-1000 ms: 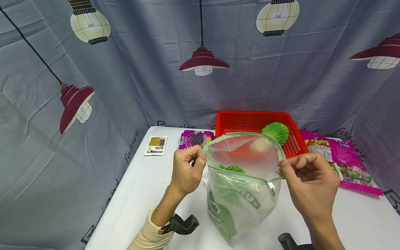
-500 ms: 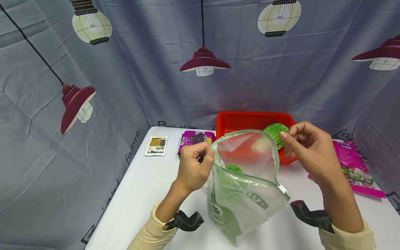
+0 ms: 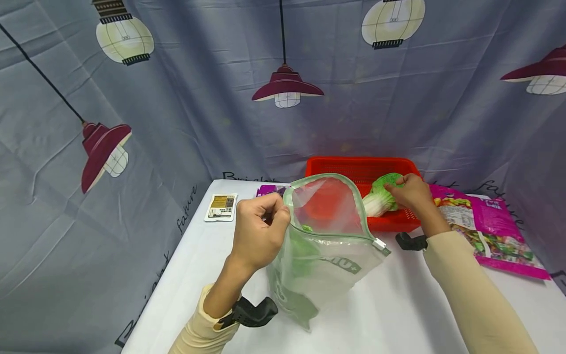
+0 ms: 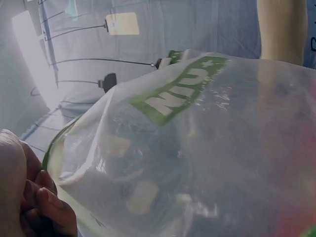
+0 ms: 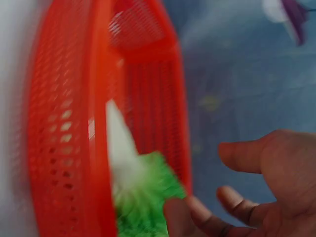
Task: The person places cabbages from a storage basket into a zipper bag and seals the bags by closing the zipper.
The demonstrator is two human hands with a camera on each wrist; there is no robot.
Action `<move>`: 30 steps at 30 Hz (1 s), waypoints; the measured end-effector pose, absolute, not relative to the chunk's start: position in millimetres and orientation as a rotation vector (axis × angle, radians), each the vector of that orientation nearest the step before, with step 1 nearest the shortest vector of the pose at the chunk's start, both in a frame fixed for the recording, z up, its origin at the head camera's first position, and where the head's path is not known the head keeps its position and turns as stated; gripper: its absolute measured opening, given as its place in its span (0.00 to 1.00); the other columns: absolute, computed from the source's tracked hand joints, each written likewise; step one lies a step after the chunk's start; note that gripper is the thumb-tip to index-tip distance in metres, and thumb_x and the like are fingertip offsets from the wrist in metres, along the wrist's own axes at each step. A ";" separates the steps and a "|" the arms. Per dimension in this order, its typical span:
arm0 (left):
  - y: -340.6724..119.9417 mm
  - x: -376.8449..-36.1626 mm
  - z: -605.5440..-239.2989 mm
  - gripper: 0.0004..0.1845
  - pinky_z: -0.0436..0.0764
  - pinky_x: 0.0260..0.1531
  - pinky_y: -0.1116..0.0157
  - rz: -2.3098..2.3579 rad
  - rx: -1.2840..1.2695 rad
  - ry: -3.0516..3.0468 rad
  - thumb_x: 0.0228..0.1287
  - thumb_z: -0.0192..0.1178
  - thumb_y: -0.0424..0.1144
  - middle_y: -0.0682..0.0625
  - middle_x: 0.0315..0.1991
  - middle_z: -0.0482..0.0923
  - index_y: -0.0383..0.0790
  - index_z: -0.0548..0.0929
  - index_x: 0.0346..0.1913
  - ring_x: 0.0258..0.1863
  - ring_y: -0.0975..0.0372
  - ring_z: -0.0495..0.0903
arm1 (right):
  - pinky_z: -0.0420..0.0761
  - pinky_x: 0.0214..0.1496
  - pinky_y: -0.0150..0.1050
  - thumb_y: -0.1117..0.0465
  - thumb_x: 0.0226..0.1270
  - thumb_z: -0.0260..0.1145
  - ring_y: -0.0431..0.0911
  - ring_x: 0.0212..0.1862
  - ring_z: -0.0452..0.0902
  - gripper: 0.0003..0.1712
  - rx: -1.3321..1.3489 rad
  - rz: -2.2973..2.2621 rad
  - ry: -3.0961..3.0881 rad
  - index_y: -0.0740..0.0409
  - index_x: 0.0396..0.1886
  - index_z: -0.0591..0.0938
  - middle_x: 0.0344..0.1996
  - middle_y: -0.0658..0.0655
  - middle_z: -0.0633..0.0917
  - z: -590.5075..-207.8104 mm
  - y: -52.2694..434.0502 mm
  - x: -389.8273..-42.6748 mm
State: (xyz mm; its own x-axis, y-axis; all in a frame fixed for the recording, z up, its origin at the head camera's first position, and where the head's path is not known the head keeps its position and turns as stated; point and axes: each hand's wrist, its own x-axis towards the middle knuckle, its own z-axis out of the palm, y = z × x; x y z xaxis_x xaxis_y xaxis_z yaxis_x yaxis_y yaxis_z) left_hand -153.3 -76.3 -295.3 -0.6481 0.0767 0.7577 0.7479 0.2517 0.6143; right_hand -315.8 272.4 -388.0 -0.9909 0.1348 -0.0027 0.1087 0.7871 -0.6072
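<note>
your left hand [image 3: 258, 228] pinches the rim of the zip bag [image 3: 325, 248], holding its mouth up and open above the desk [image 3: 398, 305]; some green leaf already sits inside. your right hand [image 3: 409, 191] is over the red basket [image 3: 353, 169] at the back of the desk, fingers on the leafy green end of the cabbage [image 3: 380, 199], which lies in the basket with its white stem toward the bag. the right wrist view shows the fingers [image 5: 232, 202] loosely curved at the leaves; whether the grip has closed, i cannot tell. take the cabbage round its firm white stem rather than by the leaves, i'd judge, so it does not tear. keep your left pinch high and the mouth wide, tilted toward the basket.
</note>
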 end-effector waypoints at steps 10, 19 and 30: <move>-78.1 -152.8 -284.6 0.15 0.50 0.11 0.69 -1.402 -0.702 -2.040 0.49 0.49 0.27 0.58 0.10 0.55 0.45 0.63 0.12 0.11 0.67 0.54 | 0.68 0.58 0.65 0.44 0.67 0.57 0.78 0.56 0.64 0.48 -0.287 0.750 -3.158 0.88 0.60 0.60 0.54 0.87 0.67 -407.3 271.3 -341.2; -63.2 -165.3 -295.1 0.15 0.52 0.13 0.68 -1.432 -0.719 -2.103 0.49 0.49 0.28 0.58 0.10 0.56 0.46 0.64 0.12 0.12 0.67 0.55 | 0.62 0.65 0.63 0.42 0.68 0.53 0.77 0.62 0.58 0.60 -0.465 0.823 -3.234 0.89 0.65 0.32 0.59 0.90 0.59 -426.2 273.0 -348.3; -50.1 -185.2 -302.3 0.14 0.53 0.14 0.68 -1.406 -0.710 -2.135 0.48 0.49 0.29 0.58 0.10 0.56 0.46 0.63 0.11 0.14 0.68 0.56 | 0.63 0.64 0.62 0.37 0.68 0.51 0.75 0.62 0.59 0.64 -0.403 1.007 -3.205 0.91 0.63 0.31 0.58 0.88 0.63 -437.0 264.9 -350.3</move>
